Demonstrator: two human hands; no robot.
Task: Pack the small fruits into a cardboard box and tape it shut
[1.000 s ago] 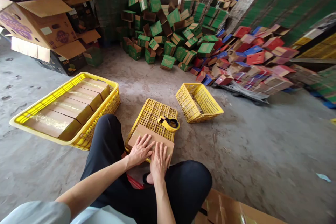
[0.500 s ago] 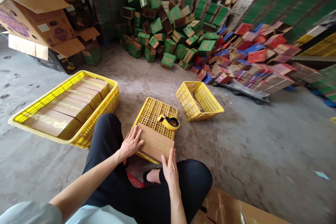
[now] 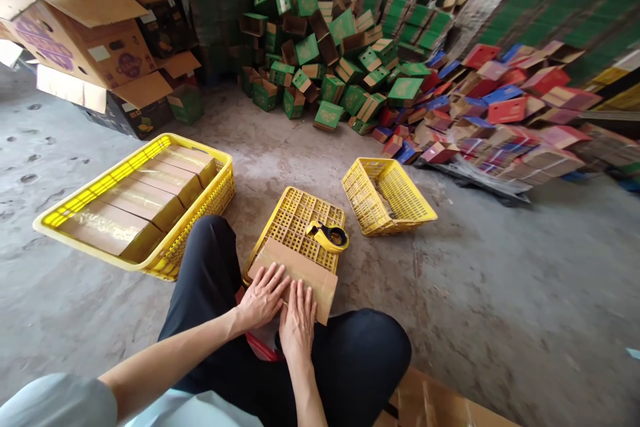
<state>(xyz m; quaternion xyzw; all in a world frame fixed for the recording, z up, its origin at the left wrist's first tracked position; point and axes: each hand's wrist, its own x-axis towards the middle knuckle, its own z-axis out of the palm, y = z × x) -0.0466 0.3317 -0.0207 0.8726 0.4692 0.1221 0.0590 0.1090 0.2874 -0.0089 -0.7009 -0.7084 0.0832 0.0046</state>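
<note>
A flat brown cardboard box (image 3: 295,263) lies on an upturned yellow plastic crate (image 3: 287,217) between my knees. My left hand (image 3: 263,297) rests on the near left part of the cardboard, its fingers stretched out. Close beside it, my right hand (image 3: 299,313) lies with straight fingers on the near edge; its palm hangs off the cardboard. Both hands press from above and grip nothing. On the crate, just beyond the cardboard, sits a yellow tape dispenser (image 3: 329,237).
At left stands a yellow crate (image 3: 165,257) holding several taped brown boxes (image 3: 143,193). A smaller yellow basket (image 3: 400,193) is at right. Heaps of green cartons (image 3: 327,113) and red and blue cartons (image 3: 505,110) lie behind. Brown cardboard (image 3: 435,407) is beside my right leg.
My right hand has moved left from the cardboard's right end to beside my left hand. My left hand has slid right and nearer to me, onto the near edge.
</note>
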